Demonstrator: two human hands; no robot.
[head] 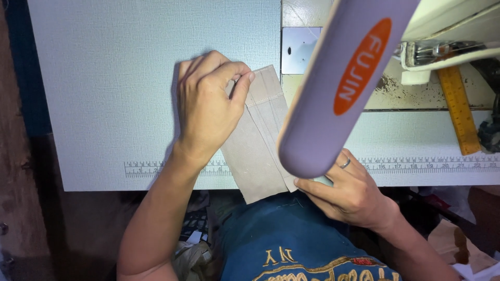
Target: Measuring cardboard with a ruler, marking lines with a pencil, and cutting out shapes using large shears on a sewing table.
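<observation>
A narrow strip of tan fabric is laid flat on the white table, its long axis running from the far end near the metal plate down to the near table edge, tilted slightly so that the far end leans left of the near one (a stitched line crosses it close to the far end). The near end is carried just past the printed ruler strip and over the table's edge. The far part is pinned by the left hand, fingers curled and thumb and forefinger pinched on the cloth's upper edge. The near right corner is held by the right hand, fingers closed on the fabric, partly hidden behind a lilac tube-shaped lamp. A yellow ruler is seen at the right, well apart
</observation>
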